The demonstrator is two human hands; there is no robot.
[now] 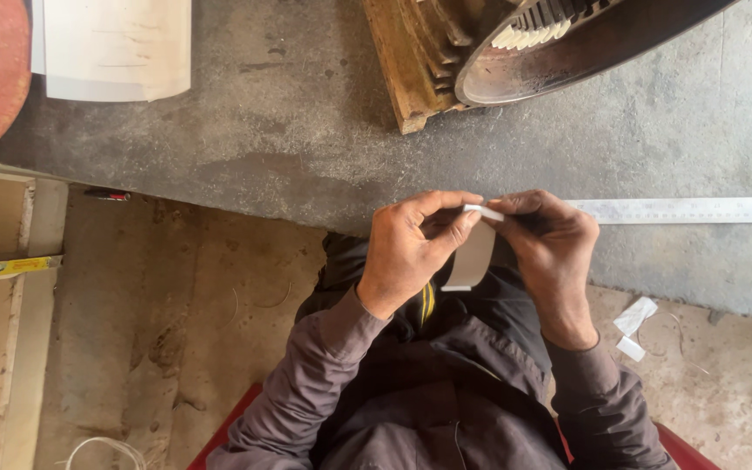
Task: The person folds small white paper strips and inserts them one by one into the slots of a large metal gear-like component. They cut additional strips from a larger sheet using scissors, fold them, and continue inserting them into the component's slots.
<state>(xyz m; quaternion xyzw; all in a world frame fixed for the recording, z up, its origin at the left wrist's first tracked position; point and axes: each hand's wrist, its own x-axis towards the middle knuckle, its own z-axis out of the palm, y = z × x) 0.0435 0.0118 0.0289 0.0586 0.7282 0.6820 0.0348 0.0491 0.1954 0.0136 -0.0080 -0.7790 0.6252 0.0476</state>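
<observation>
Seated worker, seen from above. The left hand (411, 248) and right hand (550, 248) are bare, with no gloves, rings or watch visible. Both arms wear the long sleeves (306, 383) of 1 dull grey-purple jacket (446, 418) in a thin, creased fabric; the cuffs end at the wrists. Beneath it sits a darker garment bearing 2 narrow yellow stripes (427, 302) at the chest.

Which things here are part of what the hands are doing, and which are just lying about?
In hand:
left hand
right hand
white strip pinched between both

Lying about:
steel ruler
white scraps
white sheet
toothed metal wheel
yellow tape measure
</observation>
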